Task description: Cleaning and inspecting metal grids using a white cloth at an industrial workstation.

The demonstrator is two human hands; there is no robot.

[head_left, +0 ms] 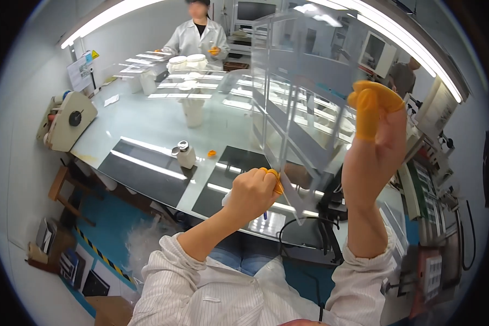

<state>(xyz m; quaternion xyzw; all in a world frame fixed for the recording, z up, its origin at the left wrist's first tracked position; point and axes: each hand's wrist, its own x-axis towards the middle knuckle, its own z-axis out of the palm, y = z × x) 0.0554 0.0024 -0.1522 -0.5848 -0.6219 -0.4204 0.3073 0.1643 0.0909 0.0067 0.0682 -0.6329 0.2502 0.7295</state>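
Observation:
A large clear plastic box (288,70), built of flat see-through panels, is held up tilted in front of me over the right part of the table. My left hand (252,190) is closed at its lower left edge, with orange finger cots on the fingertips. Raised higher, my right hand (376,117) wears orange cots too and grips the box's right edge with bent fingers. Something white, perhaps a cloth (226,198), shows beside my left hand, mostly hidden. Left of that hand, a small white bottle with a metal top (186,155) stands near a loose orange finger cot (212,153).
Dark mats (141,168) lie along the near edge of the glossy table (106,136). White-topped containers (193,111) and clear sheets (187,81) stand farther back. A tape dispenser-like machine (68,120) sits at the left. Across the table stands a person in a white coat (198,35). A black cable (281,233) hangs near me.

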